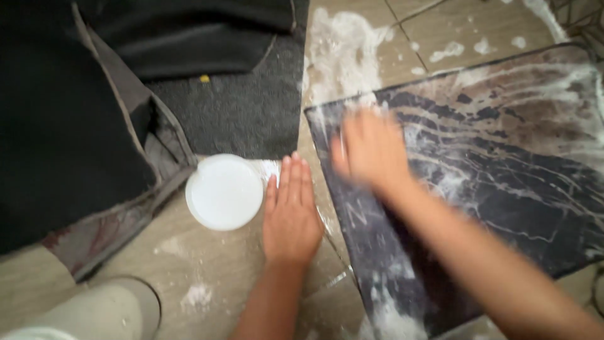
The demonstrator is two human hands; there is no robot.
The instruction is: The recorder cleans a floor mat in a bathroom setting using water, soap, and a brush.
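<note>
Pressing flat on tiled floor [207, 264]: left hand [290, 211], fingers together, palm down, holding nothing. Round white tub [224, 191] just beside its thumb side, touching or nearly. Right hand [371, 151] blurred, on near corner of dark marbled mat [503, 170]; grip cannot be told. White suds [343, 50] beyond right hand. Dark grey carpet mat [245, 107] beyond left hand.

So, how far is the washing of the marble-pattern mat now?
Suds already streak the marble-pattern mat, thickest along its top and lower-left edges, and foam lies on the floor tiles. The right hand, blurred by motion, rubs its upper-left corner while the left hand lies flat on the tiles beside a white round container. The dark middle shows little foam, and no suds are rinsed off.
</note>
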